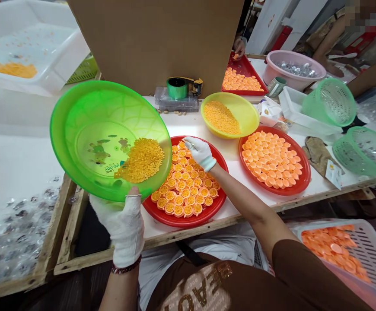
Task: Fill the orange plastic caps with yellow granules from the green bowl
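Note:
My left hand (123,226), in a white glove, grips the near rim of a tilted green plastic bowl (87,129). A pile of small yellow discs (141,160) has slid to the bowl's lower right side. The bowl hangs over the left edge of a red tray (218,160) filled with orange caps (184,190), each showing a yellow insert. My gloved right hand (200,152) rests on the caps at the tray's far side, with its fingers curled downward; what they hold, if anything, is hidden.
A yellow bowl (246,110) of yellow discs and a second red tray (301,181) of orange caps sit to the right. Green baskets (332,101), a pink basin (291,67), a tape dispenser (183,87) and a cardboard wall (155,39) stand behind. Another person's hand (239,46) works at the back.

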`<state>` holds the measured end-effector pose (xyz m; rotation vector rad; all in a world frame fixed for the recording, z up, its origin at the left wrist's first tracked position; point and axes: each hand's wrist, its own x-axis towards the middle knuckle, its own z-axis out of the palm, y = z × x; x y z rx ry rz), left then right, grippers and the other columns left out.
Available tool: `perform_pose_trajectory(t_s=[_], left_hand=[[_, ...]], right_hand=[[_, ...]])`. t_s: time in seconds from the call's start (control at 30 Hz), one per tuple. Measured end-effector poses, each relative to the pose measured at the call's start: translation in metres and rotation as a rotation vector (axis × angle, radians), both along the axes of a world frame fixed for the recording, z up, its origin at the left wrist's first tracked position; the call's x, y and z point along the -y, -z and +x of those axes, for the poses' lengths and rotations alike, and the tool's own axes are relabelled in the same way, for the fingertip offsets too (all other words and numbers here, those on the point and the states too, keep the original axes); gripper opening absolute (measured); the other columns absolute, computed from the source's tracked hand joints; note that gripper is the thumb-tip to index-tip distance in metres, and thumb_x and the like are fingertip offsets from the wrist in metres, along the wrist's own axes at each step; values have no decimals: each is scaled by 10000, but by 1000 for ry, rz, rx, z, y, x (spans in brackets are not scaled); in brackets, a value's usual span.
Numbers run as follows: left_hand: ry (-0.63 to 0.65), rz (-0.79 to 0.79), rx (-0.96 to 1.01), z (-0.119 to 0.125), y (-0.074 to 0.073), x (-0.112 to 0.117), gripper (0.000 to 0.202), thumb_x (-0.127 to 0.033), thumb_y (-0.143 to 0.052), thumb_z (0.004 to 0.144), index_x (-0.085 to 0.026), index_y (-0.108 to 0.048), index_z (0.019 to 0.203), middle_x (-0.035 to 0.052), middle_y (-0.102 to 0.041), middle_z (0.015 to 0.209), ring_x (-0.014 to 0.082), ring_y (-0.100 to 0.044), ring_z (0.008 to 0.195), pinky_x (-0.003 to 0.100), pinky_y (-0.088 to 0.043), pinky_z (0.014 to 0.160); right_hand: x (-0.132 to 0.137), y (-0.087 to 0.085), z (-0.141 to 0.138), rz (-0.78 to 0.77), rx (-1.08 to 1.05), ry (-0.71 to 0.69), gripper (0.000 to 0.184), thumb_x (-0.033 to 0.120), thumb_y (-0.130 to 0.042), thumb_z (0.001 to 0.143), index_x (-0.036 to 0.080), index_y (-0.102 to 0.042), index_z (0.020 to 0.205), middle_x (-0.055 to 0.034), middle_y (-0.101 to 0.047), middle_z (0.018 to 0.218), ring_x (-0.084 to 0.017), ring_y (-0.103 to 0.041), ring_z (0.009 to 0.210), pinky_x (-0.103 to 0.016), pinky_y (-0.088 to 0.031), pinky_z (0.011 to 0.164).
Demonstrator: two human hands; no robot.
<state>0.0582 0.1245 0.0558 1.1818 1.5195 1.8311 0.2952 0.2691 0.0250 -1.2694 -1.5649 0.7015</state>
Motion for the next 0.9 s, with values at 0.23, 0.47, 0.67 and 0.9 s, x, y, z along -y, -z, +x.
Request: perform_pose_trajectory(t_s=[0.23,0.47,0.67,0.9], left_hand=[[0,29,76,19,-10,0,779,-269,-866,684,-168,-522,1375,141,-642,1323,272,-652,1221,457,-526,1101],[50,-9,-13,31,-4,0,779,-322,-829,735,-191,-463,1410,158,-570,1437,272,-619,1265,441,-519,1103],[32,-27,64,27,-10,1,711,-293,-845,700,-184,-527,1327,129,-644,1311,272,-653,1218,439,-542,1073],[-28,21,91,11,-2,-3,805,-252,-861,667,-179,-496,1381,159,-579,1453,285,-627,1269,498,-516,1108]], right_hand=[[41,-20,-13,101,55,-10,293,399,-499,1021,222,-732,1000,-32,-710,871,-176,-658,829,-338,-544,842],[61,-26,-47,-508,-367,-83,218,353,-576,945,190,-642,816,23,-629,667,-88,-534,470,-227,-424,435],[51,-33,-28,-669,-722,-2,167,314,-609,917,161,-675,902,32,-610,632,-62,-503,446,-173,-352,356],[24,-26,8,-372,-441,230,200,381,-630,915,191,-661,861,27,-608,661,-83,-532,508,-201,-396,434]])
